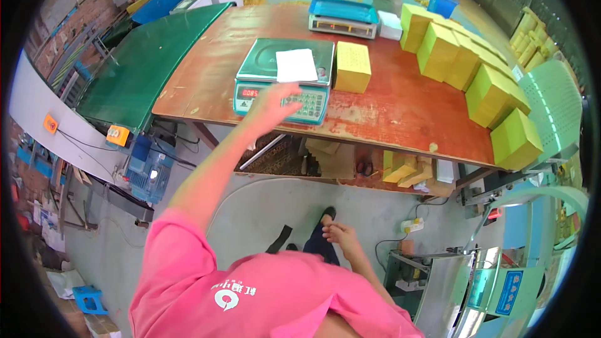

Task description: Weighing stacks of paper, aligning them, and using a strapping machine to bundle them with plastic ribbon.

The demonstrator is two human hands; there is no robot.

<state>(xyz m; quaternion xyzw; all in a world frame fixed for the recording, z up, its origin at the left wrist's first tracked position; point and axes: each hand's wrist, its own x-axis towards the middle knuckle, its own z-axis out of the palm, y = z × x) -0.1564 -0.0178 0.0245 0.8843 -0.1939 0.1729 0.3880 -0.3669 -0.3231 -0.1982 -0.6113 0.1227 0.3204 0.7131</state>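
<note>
- L hand (277, 104) part-open, empty, over scale (261, 76) keys (312, 105) on bench (400, 87); stray touch could mis-key.
- R hand (339, 235) low, half-curled, seemingly empty.
- Paper (296, 66) on pan (258, 56): wrist knock could skew wt.

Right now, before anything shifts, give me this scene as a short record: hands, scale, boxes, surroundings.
Left hand: over the front panel of the near scale, fingers spread; contact with the keys unclear
Right hand: low in front of the body, fingers loosely curled, away from the table
Near scale: red display lit, white sheet on its plate
Single yellow box: on the table, just right of the near scale
Yellow box row: along the table's right side
Table: red, worn top
Far scale: blue tray, behind the near scale
</note>
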